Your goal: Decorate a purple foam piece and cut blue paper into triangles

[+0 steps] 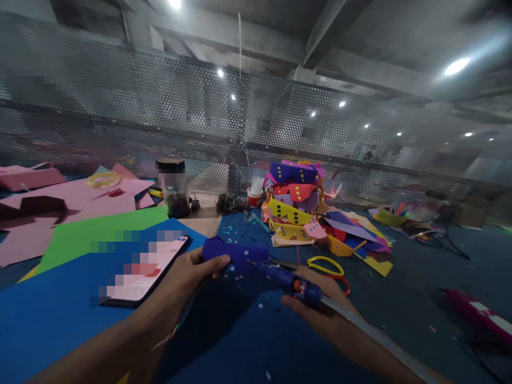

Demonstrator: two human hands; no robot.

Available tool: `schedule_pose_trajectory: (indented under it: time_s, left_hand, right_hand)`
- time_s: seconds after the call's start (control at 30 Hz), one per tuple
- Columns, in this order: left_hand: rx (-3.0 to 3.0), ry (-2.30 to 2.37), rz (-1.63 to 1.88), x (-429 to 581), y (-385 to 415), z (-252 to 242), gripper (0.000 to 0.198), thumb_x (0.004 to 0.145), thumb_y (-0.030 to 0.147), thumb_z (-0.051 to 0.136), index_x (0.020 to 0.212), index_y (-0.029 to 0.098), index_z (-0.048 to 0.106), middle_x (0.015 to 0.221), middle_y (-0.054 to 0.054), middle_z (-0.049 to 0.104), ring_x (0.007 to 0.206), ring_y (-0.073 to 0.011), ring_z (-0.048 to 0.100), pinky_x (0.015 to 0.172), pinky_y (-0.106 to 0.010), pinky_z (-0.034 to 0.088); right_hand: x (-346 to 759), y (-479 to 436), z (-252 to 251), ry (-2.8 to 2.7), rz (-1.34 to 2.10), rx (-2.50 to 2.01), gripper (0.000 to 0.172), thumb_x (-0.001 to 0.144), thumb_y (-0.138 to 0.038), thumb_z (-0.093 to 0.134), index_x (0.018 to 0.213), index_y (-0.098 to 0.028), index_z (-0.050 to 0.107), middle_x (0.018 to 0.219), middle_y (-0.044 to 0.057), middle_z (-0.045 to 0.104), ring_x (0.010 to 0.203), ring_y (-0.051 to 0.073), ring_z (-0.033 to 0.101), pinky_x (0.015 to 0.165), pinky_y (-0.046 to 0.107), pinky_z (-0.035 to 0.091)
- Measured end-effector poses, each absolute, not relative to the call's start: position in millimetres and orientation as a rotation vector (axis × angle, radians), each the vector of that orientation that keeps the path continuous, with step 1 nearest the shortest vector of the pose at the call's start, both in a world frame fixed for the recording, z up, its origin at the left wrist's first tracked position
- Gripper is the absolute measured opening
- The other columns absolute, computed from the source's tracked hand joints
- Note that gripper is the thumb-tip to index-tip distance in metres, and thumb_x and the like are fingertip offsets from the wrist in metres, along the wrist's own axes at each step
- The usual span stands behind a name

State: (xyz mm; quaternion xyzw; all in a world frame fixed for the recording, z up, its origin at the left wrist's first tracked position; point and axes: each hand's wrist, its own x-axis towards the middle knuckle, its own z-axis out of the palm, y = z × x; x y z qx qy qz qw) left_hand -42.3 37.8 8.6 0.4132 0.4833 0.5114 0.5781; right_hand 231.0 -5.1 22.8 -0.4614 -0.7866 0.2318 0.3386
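Observation:
My left hand [200, 271] pinches a dark blue piece of paper [236, 253] between thumb and fingers, a little above the table. In my right hand [316, 301] is a blue glue gun [286, 277], with a long clear glue stick [372, 330] running out of its rear. Its tip points left and meets or nearly meets the paper's lower right part; exact contact cannot be made out. Just beyond the right hand lie scissors [326, 265] with yellow and red handles, partly hidden by that hand. Tiny pale paper squares [239, 277] are scattered near the blue paper.
A phone [152, 272] lies on blue sheets [52, 309] at left. Behind stand a dark-lidded jar [173, 186], a paper cup [254, 197] and a pile of coloured paper pieces [294, 208]. A magenta tool [476, 314] with a cord lies far right.

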Motion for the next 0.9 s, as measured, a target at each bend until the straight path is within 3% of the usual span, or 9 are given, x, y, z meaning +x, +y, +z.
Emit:
schedule_pose_trajectory:
  time_s: [0.27, 0.47, 0.73, 0.9]
  left_hand:
    - [0.964, 1.125, 1.185, -42, 36, 9, 0.034, 0.063, 0.038, 0.089, 0.083, 0.016, 0.071, 0.073, -0.003, 0.071, 0.066, -0.0180, 0.064, 0.067, -0.029, 0.050]
    - [0.983, 1.112, 1.165, -43, 37, 8, 0.035, 0.067, 0.039, 0.087, 0.089, 0.017, 0.071, 0.079, -0.003, 0.072, 0.074, -0.0189, 0.066, 0.072, -0.029, 0.050]
    - [0.975, 1.101, 1.164, -42, 34, 10, 0.036, 0.066, 0.040, 0.087, 0.089, 0.017, 0.071, 0.079, -0.005, 0.073, 0.072, -0.0214, 0.067, 0.071, -0.033, 0.052]
    - [0.972, 1.116, 1.176, -41, 33, 11, 0.036, 0.063, 0.039, 0.088, 0.084, 0.017, 0.070, 0.077, -0.004, 0.073, 0.069, -0.0199, 0.066, 0.070, -0.031, 0.052]
  right_hand:
    - [231, -4, 16, -2.044, 0.669, -1.211, 0.026, 0.094, -0.049, 0.062, 0.100, -0.024, 0.066, 0.095, 0.002, 0.070, 0.087, 0.020, 0.066, 0.079, 0.029, 0.052]
    - [232, -5, 19, -2.062, 0.589, -1.201, 0.027, 0.092, -0.051, 0.062, 0.094, -0.025, 0.067, 0.087, 0.002, 0.071, 0.075, 0.019, 0.067, 0.067, 0.027, 0.053]
    - [233, -4, 12, -2.048, 0.578, -1.233, 0.028, 0.093, -0.050, 0.061, 0.104, -0.025, 0.066, 0.095, 0.003, 0.073, 0.082, 0.020, 0.069, 0.074, 0.029, 0.056]
    - [234, -4, 11, -2.056, 0.491, -1.231, 0.026, 0.091, -0.050, 0.062, 0.099, -0.026, 0.069, 0.086, 0.002, 0.073, 0.075, 0.021, 0.069, 0.066, 0.028, 0.055]
